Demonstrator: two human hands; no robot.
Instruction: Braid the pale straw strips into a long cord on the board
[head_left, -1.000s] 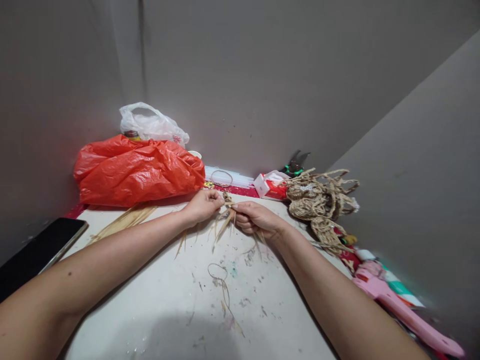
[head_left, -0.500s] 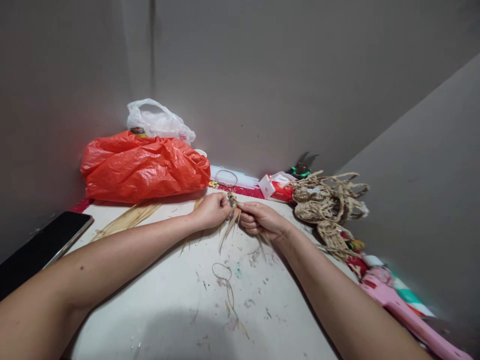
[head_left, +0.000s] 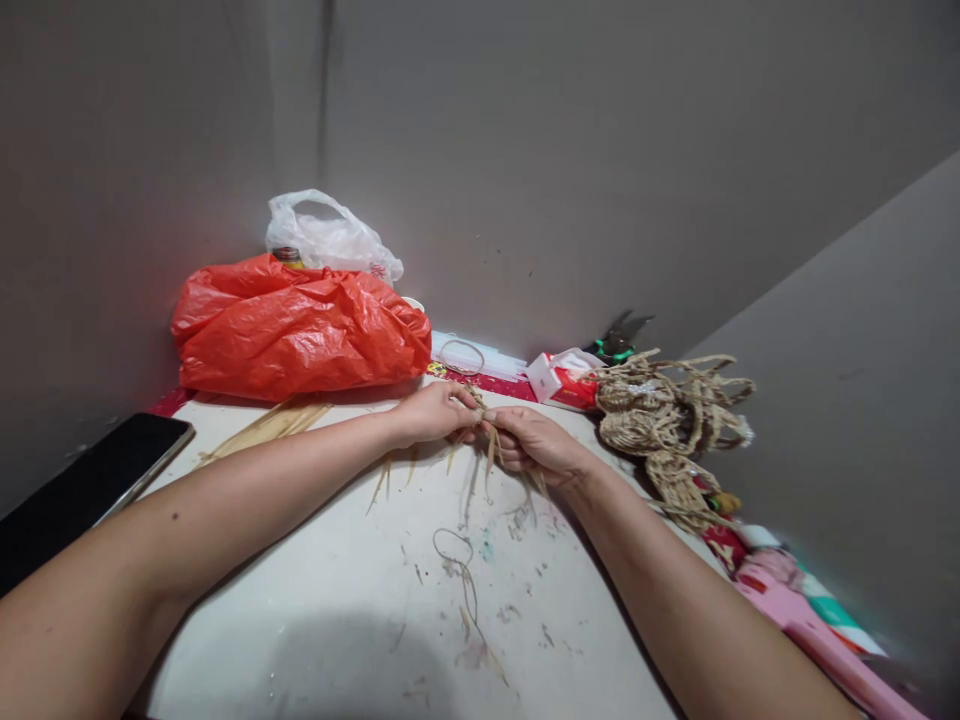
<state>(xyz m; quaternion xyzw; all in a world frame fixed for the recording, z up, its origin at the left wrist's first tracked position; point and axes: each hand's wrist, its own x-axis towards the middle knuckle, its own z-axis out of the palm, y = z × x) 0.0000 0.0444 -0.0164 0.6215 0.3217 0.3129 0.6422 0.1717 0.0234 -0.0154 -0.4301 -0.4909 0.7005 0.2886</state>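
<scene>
My left hand [head_left: 436, 412] and my right hand [head_left: 538, 443] meet over the far half of the white table [head_left: 360, 590]. Between their fingertips is a small braided piece of dry straw [head_left: 474, 396], and both hands pinch it. Loose straw strips [head_left: 491, 447] hang down from the pinch; some ends show below my right palm. Fingers cover much of the braid. A bundle of flat straw strips [head_left: 262, 432] lies beyond my left forearm. Closer to me, a thin looped strand [head_left: 463, 575] rests on the tabletop.
A red plastic bag [head_left: 300, 335] and a white plastic bag [head_left: 330, 240] stand at the back left. A black phone [head_left: 97, 490] lies on the left. Woven straw pieces [head_left: 649, 420], a tissue pack [head_left: 574, 380], pliers [head_left: 621, 340] and a pink tool [head_left: 832, 640] line the right side.
My left fingers have closed further over the braid, now hiding more of it. The strips below hang straighter. The whole view has shifted slightly.
</scene>
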